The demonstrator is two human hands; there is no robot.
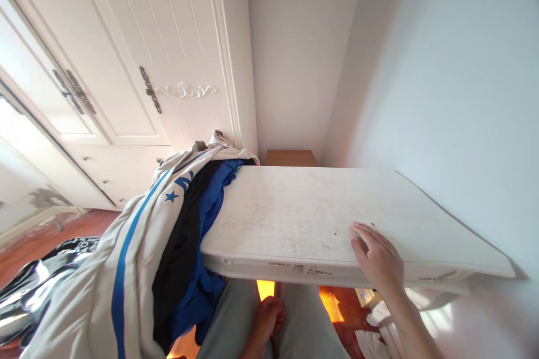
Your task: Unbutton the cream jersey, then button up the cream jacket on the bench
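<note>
My right hand (378, 258) rests on the front edge of a white table (295, 207), palm down with its fingers stretched over the worn top. Below the table, my left hand (269, 317) sits low between my grey-trousered legs (236, 314). Its fingers are curled closed, and whatever they may hold is hidden. At the table's left end hangs a heap of clothes: a cream garment (101, 280) with a blue stripe and star, a black garment (177, 258) and a blue garment (213, 202).
A white wardrobe (177, 28) with dark metal handles stands behind at left. Pale walls (455, 95) close in on the right. A brown wooden box-like piece (290, 157) shows behind the table. Shiny dark fabric (46, 280) lies at lower left; white cloth (374, 342) lies below right.
</note>
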